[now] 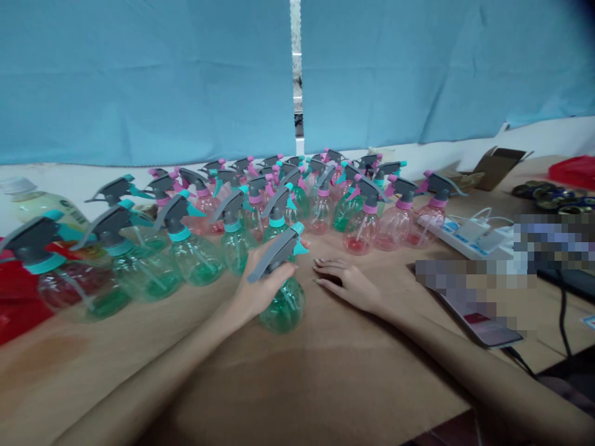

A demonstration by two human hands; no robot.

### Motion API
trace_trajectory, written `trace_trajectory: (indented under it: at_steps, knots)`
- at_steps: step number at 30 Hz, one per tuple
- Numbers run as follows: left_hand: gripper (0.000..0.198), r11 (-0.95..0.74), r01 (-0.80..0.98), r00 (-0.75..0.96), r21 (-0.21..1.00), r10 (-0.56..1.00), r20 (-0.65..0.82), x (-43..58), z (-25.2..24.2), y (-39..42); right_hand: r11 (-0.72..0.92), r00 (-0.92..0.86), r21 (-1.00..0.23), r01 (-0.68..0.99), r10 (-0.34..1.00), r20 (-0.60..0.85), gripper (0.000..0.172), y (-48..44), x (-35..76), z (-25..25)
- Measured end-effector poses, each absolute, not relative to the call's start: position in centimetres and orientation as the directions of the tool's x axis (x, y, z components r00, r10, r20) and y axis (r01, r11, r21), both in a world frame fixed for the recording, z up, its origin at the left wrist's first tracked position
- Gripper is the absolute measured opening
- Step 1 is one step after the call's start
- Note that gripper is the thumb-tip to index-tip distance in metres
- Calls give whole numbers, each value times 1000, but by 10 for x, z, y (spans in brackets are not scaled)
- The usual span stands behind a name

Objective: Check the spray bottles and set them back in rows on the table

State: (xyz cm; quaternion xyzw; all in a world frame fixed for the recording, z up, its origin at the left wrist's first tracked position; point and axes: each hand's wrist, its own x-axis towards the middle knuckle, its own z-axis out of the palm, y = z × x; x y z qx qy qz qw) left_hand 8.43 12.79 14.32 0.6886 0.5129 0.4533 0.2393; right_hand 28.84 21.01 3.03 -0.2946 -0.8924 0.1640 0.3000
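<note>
My left hand [260, 279] is wrapped round the neck of a green spray bottle [282, 303] with a grey trigger and teal collar. The bottle stands on the brown table [325, 371] just in front of me. My right hand [346, 282] lies flat on the table to the right of the bottle, fingers stretched out, holding nothing. Behind both hands stand several more spray bottles, green ones [195, 254] to the left and pink ones [362, 229] further back and to the right.
A white power strip [469, 238] with plugs lies at the right. A cardboard box [497, 166] sits at the back right, next to dark round parts [548, 195]. Red material [18, 297] lies at the left edge. A blue curtain [149, 74] hangs behind.
</note>
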Motion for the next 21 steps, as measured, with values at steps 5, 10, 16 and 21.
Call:
trace_trajectory:
  at_steps: [5,10,16,21]
  knots:
    - [19,-389,514,66,764,906,418,85,144,129,773,-650,-452,446,626,431,36,210,288,30]
    - [18,-426,483,88,765,893,442,85,143,131,775,-659,-452,441,622,423,35,211,288,30]
    - [12,-437,451,126,779,895,429,82,143,132,767,-650,-456,450,632,422,36,209,288,32]
    - [21,-416,447,112,792,905,411,83,143,131,771,-658,-454,446,627,418,35,208,288,32]
